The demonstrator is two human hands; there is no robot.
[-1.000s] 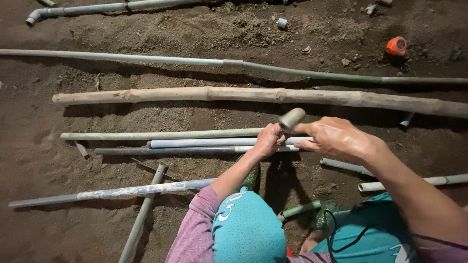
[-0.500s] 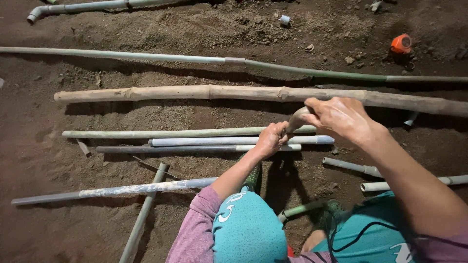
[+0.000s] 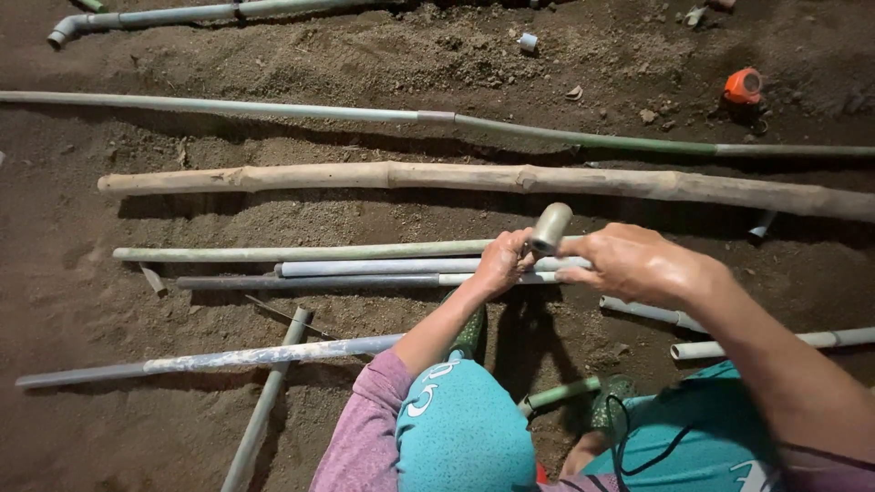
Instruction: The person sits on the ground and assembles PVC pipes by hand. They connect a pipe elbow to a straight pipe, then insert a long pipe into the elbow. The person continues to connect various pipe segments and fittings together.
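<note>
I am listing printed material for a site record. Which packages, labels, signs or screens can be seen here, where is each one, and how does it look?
No packages, signs or screens show.
White print: on the teal cloth at the bottom centre, curved white marks.
White print: on the teal cloth at the bottom right edge, partly cut off.
Orange object: on the soil at the upper right, small and round; any label is too small to tell.

Three pipes [image 3: 365, 268] lie side by side on the dirt [image 3: 273, 55]; a pole [image 3: 456, 178] lies behind them.
</note>
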